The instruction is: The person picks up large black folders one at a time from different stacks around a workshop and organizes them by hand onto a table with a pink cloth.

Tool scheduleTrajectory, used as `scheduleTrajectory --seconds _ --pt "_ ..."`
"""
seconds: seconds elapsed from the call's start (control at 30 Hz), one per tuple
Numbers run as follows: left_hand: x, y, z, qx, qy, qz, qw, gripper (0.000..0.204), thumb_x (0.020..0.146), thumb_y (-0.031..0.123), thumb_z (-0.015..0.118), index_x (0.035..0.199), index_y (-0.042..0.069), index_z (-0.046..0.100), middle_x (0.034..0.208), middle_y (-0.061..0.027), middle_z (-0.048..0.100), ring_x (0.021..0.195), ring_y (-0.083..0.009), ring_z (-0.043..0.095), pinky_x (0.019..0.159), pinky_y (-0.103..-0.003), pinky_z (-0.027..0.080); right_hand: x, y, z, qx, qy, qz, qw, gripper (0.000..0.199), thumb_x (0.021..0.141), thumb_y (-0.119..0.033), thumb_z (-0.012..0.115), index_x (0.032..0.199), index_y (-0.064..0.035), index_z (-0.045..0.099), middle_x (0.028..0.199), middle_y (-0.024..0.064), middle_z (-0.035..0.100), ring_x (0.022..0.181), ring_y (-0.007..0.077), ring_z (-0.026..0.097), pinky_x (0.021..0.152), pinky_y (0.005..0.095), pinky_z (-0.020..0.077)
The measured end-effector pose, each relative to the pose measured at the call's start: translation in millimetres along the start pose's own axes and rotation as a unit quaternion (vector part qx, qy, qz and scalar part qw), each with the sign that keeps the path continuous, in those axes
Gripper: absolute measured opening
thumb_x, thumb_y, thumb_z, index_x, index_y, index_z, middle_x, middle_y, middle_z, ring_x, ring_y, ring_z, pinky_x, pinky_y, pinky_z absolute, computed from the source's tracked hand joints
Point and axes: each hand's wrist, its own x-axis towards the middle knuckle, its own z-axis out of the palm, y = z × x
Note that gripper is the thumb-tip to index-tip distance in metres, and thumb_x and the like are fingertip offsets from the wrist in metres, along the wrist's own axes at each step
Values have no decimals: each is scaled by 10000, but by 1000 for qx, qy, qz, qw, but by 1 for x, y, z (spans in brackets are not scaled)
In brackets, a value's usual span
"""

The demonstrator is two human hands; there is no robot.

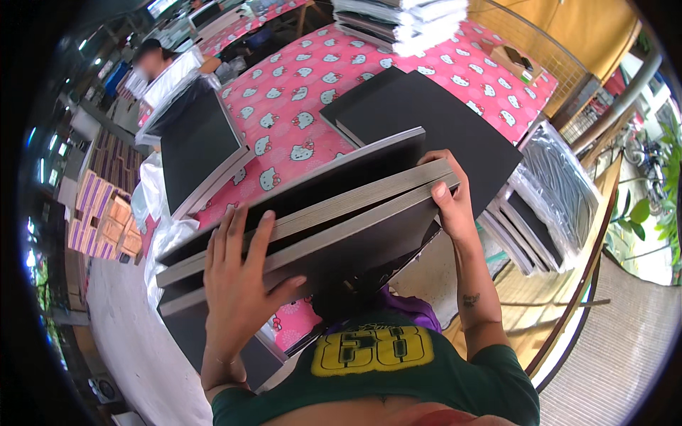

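A stack of black boards [355, 241] with grey edges stands tilted on its long side before me, split into a few bundles with narrow gaps between them. My right hand [449, 192] grips the right end of the bundles, thumb on the near face and fingers curled over the top. Across the grey edges on the left lies my left hand [241, 273], its fingers stretched out and the thumb apart. Behind the stack, large black sheets [440, 121] lie flat on the table, partly hidden by my right hand and the boards.
A pink patterned cloth [302, 117] covers the table. Another black board stack [202, 149] lies at the left, beside clear plastic wrap [167, 234]. Plastic-wrapped boards [554, 199] stand at the right. White bundles [398, 21] sit at the back. A person [153, 60] is at the far left.
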Motion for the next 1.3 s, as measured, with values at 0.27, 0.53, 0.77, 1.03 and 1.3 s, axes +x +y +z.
scheduleTrajectory --seconds 0.27,0.53,0.77,1.03,1.3 --pt "-125 -112 12 5 135 -342 930 831 668 256 831 1373 57 438 1283 -170 481 1205 -317 471 1011 -429 377 -16 6 4 -36 23 -49 998 699 700 -613 754 986 -12 540 905 10 519 852 104 498 763 260 395" --pt "-227 -167 197 -624 201 -392 646 686 881 471 645 1352 30 411 1222 -73 526 1168 -173 477 990 -314 382 -49 37 -21 -13 34 -3 999 829 696 -647 741 1140 13 505 1082 55 545 992 151 524 865 302 418" --pt "-186 -154 237 -620 292 -391 615 729 901 524 597 1313 -56 438 1138 -108 591 975 -195 586 895 -313 461 -104 138 -22 74 108 148 980 872 747 -440 805 1333 58 394 1251 133 542 1155 225 522 988 357 415" --pt "92 -134 119 -461 124 -340 810 800 817 636 619 1091 -115 614 993 -150 653 924 -198 634 826 -287 478 -58 70 -46 126 303 299 896 735 800 -459 726 1271 43 471 1205 166 549 1138 270 532 978 407 439" --pt "405 -76 198 -320 28 -205 924 931 671 798 587 933 -89 698 924 -234 690 918 -347 676 788 -409 501 2 98 -139 199 371 272 865 600 866 -362 675 1313 -34 444 1236 109 528 1144 256 527 1001 434 420"
